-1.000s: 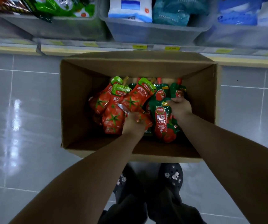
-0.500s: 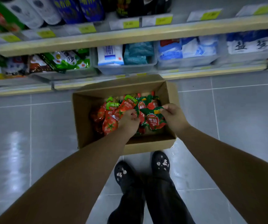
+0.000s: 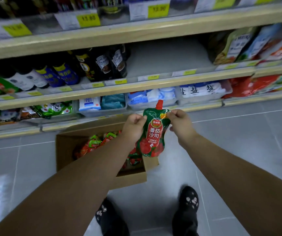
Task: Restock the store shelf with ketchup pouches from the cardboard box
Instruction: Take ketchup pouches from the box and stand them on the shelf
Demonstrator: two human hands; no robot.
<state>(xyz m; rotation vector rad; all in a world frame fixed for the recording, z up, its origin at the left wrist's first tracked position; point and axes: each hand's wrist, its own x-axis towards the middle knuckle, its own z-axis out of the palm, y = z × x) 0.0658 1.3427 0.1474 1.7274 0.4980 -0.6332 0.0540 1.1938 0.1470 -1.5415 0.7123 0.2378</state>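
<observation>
Up at twelve o'clock, the store shelf (image 3: 136,34) runs across in tiers, dark sauce bottles (image 3: 92,67) at eleven and a bare gap (image 3: 167,60) beside them, with nothing between that gap and the hands. Clear bins (image 3: 102,106) of blue and white packets line the lowest tier. Down at seven o'clock the cardboard box (image 3: 65,150) sits open on the grey tiles, red and green pouches (image 3: 96,143) piled inside. Dead centre, one ketchup pouch (image 3: 153,133) hangs upright above the box, red cap up: the left hand (image 3: 134,126) pinches its left edge, the right hand (image 3: 179,123) pinches its top right corner.
</observation>
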